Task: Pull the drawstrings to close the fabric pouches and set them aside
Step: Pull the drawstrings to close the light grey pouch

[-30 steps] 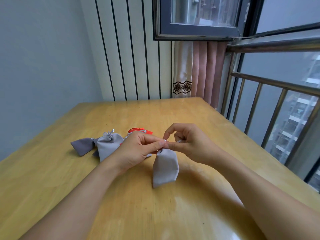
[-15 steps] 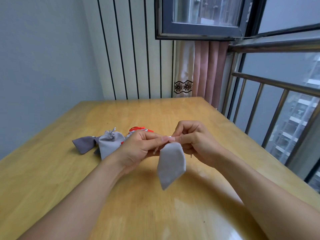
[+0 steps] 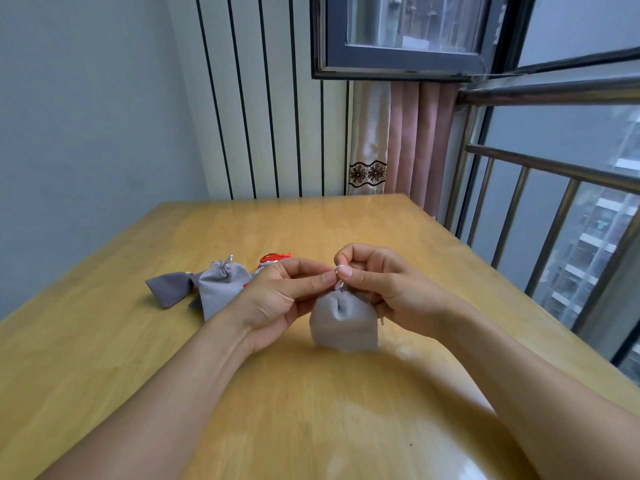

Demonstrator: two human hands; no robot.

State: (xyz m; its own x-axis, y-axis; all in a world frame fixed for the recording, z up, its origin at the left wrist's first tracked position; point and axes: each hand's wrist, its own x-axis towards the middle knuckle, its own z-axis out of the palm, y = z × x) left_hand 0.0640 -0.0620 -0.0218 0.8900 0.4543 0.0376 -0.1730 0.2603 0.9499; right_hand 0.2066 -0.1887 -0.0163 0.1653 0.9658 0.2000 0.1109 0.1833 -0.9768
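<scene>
Pinching the cord at the pouch [image 3: 343, 320] mouth, both hands sit together over the middle of the table [image 3: 104, 341]. My left hand [image 3: 277, 299] is closed, thumb and forefinger nipped at the gathered neck; my right hand [image 3: 384, 289] is closed too, fingertips [image 3: 344, 271] gripping a pale loop of drawstring [image 3: 338, 277] just above the neck. The pouch hangs from that grip, its bottom edge close to the wood; I cannot tell whether it touches.

As I judge it, this one is nearly shut: the mouth is puckered to a tight gather with a fold running down the front, so what is left is a last tug and then putting it down.

Off to the left, a light grey pouch [image 3: 221, 285] with its cord in a bow lies against a darker grey one [image 3: 169, 289], both cinched, so I take those as done. A red pouch [image 3: 273, 259] shows behind my left hand, mostly hidden; I cannot say whether it is closed, so it may still need doing.

Nothing blocks the way to that pile, though it is crowded and my left forearm lies between the held pouch and it. A railing [image 3: 554, 174] and curtain [image 3: 415, 140] stand beyond the table's far right edge, well clear.
</scene>
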